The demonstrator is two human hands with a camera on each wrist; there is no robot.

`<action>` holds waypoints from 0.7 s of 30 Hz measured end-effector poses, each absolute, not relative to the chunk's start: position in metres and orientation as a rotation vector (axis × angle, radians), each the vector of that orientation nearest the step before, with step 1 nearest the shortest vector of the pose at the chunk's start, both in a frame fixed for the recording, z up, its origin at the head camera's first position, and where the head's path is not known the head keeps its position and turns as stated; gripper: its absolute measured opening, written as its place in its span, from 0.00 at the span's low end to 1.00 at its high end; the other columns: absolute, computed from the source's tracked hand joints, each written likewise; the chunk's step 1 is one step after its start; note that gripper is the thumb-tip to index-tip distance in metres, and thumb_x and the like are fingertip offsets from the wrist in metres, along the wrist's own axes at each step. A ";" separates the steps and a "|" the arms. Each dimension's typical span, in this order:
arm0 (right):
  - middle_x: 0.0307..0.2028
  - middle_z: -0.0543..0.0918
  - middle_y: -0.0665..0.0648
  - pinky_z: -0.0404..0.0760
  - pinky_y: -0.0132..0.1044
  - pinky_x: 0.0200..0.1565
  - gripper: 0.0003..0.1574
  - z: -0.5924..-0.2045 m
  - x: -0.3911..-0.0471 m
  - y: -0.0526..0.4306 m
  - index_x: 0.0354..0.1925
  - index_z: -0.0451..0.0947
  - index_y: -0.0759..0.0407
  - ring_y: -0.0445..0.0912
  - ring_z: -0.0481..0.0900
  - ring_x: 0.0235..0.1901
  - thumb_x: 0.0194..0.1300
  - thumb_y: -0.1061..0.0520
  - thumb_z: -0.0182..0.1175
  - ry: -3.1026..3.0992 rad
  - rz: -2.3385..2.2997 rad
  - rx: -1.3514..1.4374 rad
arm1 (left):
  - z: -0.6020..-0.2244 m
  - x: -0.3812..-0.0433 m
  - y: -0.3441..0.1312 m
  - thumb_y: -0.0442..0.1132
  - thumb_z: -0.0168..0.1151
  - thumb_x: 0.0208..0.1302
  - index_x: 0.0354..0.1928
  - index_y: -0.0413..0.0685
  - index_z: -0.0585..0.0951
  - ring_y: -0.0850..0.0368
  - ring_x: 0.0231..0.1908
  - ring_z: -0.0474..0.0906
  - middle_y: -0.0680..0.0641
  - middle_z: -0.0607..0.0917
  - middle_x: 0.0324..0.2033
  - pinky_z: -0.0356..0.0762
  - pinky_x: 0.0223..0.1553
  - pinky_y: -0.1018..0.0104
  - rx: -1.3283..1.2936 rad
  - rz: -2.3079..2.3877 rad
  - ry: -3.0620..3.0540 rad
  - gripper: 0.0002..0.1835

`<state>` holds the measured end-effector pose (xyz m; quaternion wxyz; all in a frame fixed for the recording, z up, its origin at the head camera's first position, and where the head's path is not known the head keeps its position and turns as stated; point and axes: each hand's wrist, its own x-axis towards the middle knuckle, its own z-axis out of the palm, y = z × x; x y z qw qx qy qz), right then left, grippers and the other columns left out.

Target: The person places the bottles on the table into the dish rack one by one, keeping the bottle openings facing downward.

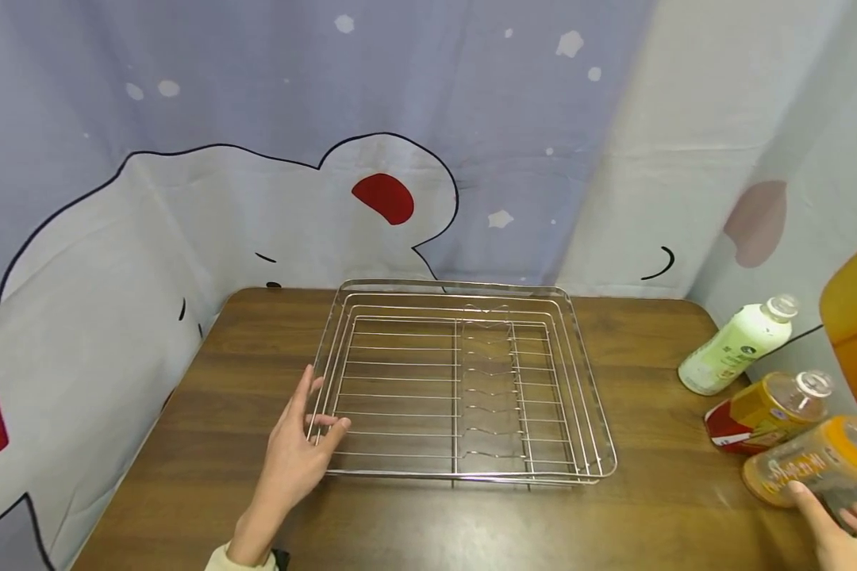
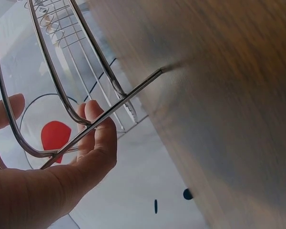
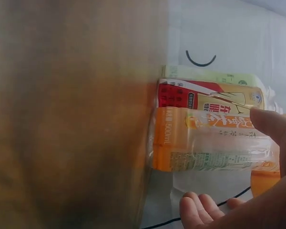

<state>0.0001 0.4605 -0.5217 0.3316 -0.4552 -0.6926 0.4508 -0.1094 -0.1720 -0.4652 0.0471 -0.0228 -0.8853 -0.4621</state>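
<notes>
A silver wire rack [image 1: 457,396], a shallow basket with a row of wavy wires along its right half, lies on the brown wooden table. My left hand [image 1: 300,452] holds its near left corner, with thumb and fingers on either side of the rim; in the left wrist view, bent fingers [image 2: 97,133] lie behind the wires. At the right, my right hand [image 1: 846,531] is beside a clear plastic drink bottle with an orange label [image 1: 803,464]. In the right wrist view the thumb [image 3: 271,126] overlaps this bottle, while the other fingers [image 3: 195,207] are spread apart from it.
Behind the orange-labelled bottle stand a red and yellow bottle [image 1: 764,416] and a pale green bottle [image 1: 735,349], close together near the table's right edge. A patterned curtain [image 1: 514,143] hangs behind the table [image 1: 257,357] and along its sides.
</notes>
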 end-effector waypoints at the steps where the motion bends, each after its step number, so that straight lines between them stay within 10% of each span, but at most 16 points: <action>1: 0.75 0.68 0.45 0.71 0.15 0.59 0.66 -0.510 0.000 0.452 0.89 0.49 0.42 0.21 0.61 0.46 0.68 0.43 0.79 -1.843 1.178 -1.175 | -0.465 -0.110 -0.172 0.38 0.73 0.75 0.92 0.48 0.46 0.47 0.51 0.88 0.35 0.67 0.83 0.81 0.35 0.71 -0.065 -1.411 -2.703 0.56; 6: 0.86 0.52 0.60 0.63 0.05 0.46 0.68 -0.481 -0.005 0.443 0.90 0.41 0.39 0.23 0.57 0.48 0.72 0.49 0.77 -2.004 1.162 -1.092 | -0.465 -0.110 -0.171 0.38 0.73 0.75 0.92 0.49 0.46 0.46 0.51 0.89 0.35 0.67 0.83 0.83 0.36 0.71 -0.056 -1.421 -2.702 0.56; 13: 0.82 0.57 0.56 0.61 0.35 0.80 0.67 -0.480 -0.015 0.453 0.89 0.40 0.36 0.34 0.65 0.69 0.74 0.54 0.75 -2.093 1.218 -1.092 | -0.464 -0.109 -0.171 0.39 0.74 0.75 0.92 0.49 0.47 0.47 0.51 0.89 0.36 0.67 0.83 0.81 0.35 0.71 -0.048 -1.419 -2.699 0.55; 21: 0.87 0.53 0.64 0.52 0.44 0.85 0.62 -0.484 -0.024 0.454 0.90 0.41 0.37 0.51 0.53 0.86 0.77 0.53 0.72 -2.165 1.216 -1.105 | -0.465 -0.109 -0.172 0.39 0.74 0.75 0.92 0.49 0.48 0.47 0.50 0.88 0.36 0.68 0.82 0.80 0.34 0.71 -0.047 -1.427 -2.689 0.55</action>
